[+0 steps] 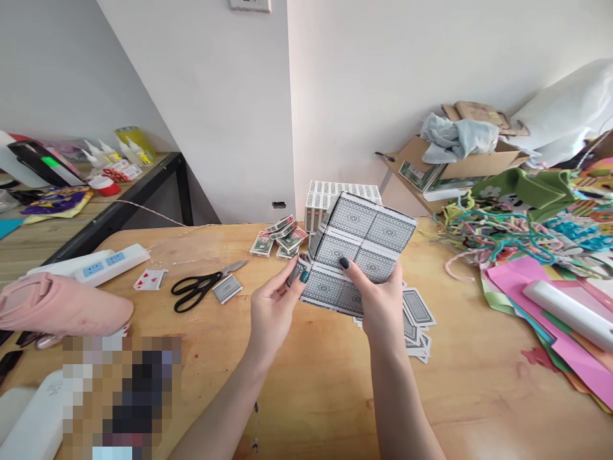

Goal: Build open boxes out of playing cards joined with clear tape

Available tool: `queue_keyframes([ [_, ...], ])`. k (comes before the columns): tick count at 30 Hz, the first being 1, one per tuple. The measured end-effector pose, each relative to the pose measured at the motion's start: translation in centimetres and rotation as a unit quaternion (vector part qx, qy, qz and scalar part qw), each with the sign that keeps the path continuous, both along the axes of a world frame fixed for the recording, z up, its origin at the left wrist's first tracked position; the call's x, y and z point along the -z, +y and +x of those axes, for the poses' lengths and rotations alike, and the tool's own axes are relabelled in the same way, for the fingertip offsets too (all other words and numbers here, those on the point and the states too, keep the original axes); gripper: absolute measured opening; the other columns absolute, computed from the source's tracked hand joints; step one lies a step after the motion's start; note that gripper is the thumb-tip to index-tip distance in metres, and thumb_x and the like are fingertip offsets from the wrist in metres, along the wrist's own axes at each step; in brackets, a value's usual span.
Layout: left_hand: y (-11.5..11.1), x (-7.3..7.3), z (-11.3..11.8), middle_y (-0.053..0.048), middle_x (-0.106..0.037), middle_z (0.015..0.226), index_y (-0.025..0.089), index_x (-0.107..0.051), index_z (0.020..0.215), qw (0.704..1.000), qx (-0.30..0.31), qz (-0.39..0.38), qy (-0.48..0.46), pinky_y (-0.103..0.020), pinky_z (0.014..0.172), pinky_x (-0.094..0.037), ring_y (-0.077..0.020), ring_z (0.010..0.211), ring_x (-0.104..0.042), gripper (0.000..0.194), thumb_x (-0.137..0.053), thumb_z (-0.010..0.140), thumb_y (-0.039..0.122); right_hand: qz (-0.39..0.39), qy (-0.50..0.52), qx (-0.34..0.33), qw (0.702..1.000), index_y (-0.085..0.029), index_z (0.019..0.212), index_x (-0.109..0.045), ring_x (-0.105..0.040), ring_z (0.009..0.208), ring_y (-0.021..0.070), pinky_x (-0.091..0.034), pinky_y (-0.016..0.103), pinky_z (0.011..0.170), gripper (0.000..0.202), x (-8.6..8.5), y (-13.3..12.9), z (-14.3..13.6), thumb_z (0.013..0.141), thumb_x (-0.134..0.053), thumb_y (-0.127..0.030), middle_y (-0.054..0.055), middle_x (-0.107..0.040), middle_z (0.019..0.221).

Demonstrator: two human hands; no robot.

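Note:
A box-like piece covered with grey-backed playing cards (383,225) is held up, tilted, over the middle of the table. My right hand (385,306) grips it from the lower right, thumb pressed across its front. At its left edge my left hand (272,310) pinches a bent playing card (297,271) between thumb and fingers; whether that card is attached to the piece I cannot tell. Loose playing cards (417,308) lie on the table, partly hidden by my right hand. Behind the held piece stands another structure made of cards (345,187), partly covered from view.
Black-handled scissors (195,289) lie left, beside a small card piece (227,289) and a heart card (149,279). Card packs (290,239) sit near the wall. A power strip (112,263) and pink roll (62,306) are left; yarn (479,220) and coloured paper (522,287) right.

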State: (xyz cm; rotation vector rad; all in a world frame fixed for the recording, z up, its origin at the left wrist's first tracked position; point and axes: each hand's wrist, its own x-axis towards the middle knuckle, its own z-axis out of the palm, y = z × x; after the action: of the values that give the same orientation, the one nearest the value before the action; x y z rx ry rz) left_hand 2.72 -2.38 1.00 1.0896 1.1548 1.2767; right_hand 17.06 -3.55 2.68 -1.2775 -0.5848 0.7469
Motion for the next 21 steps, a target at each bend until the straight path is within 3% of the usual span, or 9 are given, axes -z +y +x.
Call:
queue_keyframes([
  [6,1.0,-0.1,-1.1,-0.012,-0.069,0.114,0.015,-0.068,0.109,0.997,0.037,-0.047,-0.055,-0.038,0.095,-0.05,-0.0257,0.109,-0.062,0.05,-0.079,0.064,0.032,-0.005,0.022,-0.025,0.999,-0.023,0.123,-0.048,-0.064,0.104,0.028,-0.055,0.045,0.087,0.08,0.1,0.2,0.4,0.053,-0.084,-0.035,0.009,-0.065,0.115],
  [10,1.7,-0.3,-2.4,-0.009,-0.07,0.109,0.019,-0.062,0.12,0.987,0.123,-0.077,-0.065,-0.031,0.082,-0.053,-0.0218,0.101,-0.065,0.06,-0.08,0.063,0.027,-0.015,0.03,-0.052,0.998,-0.024,0.123,-0.048,-0.064,0.102,0.0286,-0.056,0.045,0.085,0.083,0.0,0.2,0.7,0.05,-0.086,-0.032,0.009,-0.067,0.113],
  [13,1.9,-0.2,-2.9,-0.007,-0.07,0.105,0.022,-0.058,0.126,0.981,0.161,-0.092,-0.054,-0.032,0.084,-0.051,-0.0209,0.101,-0.063,0.065,-0.078,0.065,0.027,-0.02,0.03,-0.069,0.997,-0.025,0.124,-0.047,-0.064,0.103,0.0294,-0.055,0.047,0.086,0.085,0.1,0.1,1.0,0.05,-0.087,-0.032,0.009,-0.067,0.114],
  [21,1.2,-0.4,-1.8,-0.007,-0.06,0.13,0.023,-0.053,0.131,0.981,0.169,-0.084,-0.044,-0.036,0.097,-0.045,-0.0261,0.121,-0.053,0.066,-0.074,0.071,0.04,-0.011,0.024,-0.069,0.997,-0.025,0.125,-0.047,-0.063,0.106,0.0291,-0.053,0.048,0.091,0.084,0.6,0.3,1.2,0.051,-0.086,-0.034,0.008,-0.066,0.115],
])
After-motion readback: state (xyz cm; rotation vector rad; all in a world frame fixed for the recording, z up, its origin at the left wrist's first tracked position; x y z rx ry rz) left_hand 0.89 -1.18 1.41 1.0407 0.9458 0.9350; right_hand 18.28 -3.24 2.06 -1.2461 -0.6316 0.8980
